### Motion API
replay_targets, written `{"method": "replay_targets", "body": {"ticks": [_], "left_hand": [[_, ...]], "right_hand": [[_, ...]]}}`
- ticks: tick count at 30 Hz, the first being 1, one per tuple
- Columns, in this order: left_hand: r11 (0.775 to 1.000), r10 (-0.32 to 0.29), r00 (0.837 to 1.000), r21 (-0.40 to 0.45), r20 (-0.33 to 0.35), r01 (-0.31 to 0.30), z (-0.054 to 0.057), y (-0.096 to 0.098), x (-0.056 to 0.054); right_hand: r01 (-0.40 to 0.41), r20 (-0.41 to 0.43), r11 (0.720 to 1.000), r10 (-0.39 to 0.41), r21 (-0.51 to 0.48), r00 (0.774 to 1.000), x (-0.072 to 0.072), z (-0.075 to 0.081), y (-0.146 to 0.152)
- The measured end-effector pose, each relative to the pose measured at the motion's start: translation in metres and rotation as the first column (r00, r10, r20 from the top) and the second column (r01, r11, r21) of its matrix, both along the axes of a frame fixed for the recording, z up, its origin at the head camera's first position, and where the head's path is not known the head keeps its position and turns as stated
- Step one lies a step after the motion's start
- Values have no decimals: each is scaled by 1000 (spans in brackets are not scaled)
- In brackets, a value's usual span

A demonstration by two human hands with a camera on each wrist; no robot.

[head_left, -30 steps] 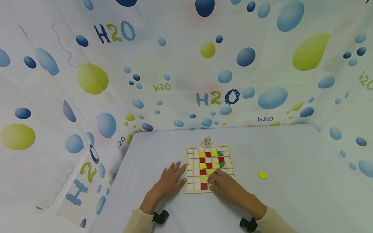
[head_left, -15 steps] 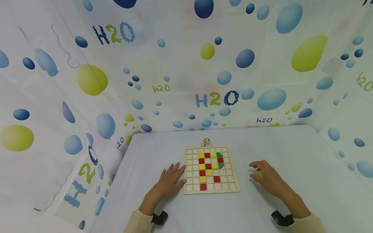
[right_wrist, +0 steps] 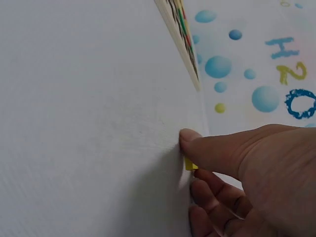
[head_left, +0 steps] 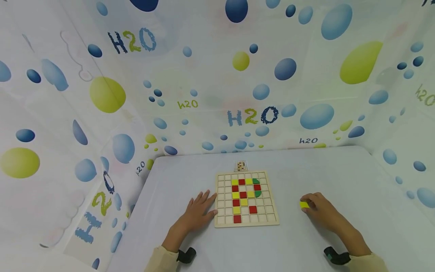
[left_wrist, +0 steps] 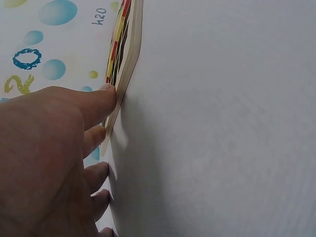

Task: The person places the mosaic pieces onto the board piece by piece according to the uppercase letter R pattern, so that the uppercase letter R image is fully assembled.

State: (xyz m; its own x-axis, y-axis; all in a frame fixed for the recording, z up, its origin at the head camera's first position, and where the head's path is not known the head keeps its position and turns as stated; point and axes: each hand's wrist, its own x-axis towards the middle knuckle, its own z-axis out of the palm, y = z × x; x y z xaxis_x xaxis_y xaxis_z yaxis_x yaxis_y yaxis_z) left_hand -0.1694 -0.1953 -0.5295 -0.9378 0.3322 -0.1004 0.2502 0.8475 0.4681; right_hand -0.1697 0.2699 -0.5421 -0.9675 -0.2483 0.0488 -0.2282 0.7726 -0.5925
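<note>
My right hand (head_left: pixel 321 209) pinches a yellow square tile (head_left: pixel 304 204) between thumb and fingers, to the right of the board. In the right wrist view the tile (right_wrist: pixel 190 164) peeks out under the thumb, close to the tabletop. My left hand (head_left: pixel 197 211) lies with spread fingers at the left edge of a wooden grid board (head_left: pixel 222 223); its thumb and fingertips touch that edge. Red and yellow square tiles and two green rounded ones sit in the board's cells. A single red tile (head_left: pixel 253 209) lies apart from the others, lower right of the middle.
A small printed pattern card (head_left: pixel 240 166) lies just behind the board. The white table (head_left: pixel 190 166) ends at a back wall hung with a bubble-printed sheet (head_left: pixel 204 68). Each wrist carries a black camera, the right one (head_left: pixel 336 257) near the table's front.
My right hand has left the board, where a red tile now shows, and moved right to the loose yellow tile, closing its fingers on it. The left hand stays put.
</note>
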Motion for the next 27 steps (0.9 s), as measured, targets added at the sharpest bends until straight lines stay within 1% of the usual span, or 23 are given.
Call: {"method": "replay_targets", "body": {"ticks": [6, 11, 18, 21, 27], "left_hand": [[1000, -3, 1000, -2, -3, 3, -2, 0, -2], [1000, -6, 1000, -12, -10, 6, -3, -1, -2], [1000, -8, 1000, -6, -6, 8, -2, -1, -2], [1000, -7, 1000, -4, -8, 7, -2, 0, -2], [1000, -4, 1000, -13, -13, 4, -6, -2, -2]], "right_hand": [[6, -58, 1000, -6, -8, 998, -2, -8, -10], [17, -70, 1000, -18, -16, 997, -2, -11, -22], [64, -23, 998, -64, -27, 998, 0, -9, -43], [58, 3, 998, -58, -29, 998, 1, -8, -52], [55, 48, 998, -54, -33, 997, 3, -8, -73]]}}
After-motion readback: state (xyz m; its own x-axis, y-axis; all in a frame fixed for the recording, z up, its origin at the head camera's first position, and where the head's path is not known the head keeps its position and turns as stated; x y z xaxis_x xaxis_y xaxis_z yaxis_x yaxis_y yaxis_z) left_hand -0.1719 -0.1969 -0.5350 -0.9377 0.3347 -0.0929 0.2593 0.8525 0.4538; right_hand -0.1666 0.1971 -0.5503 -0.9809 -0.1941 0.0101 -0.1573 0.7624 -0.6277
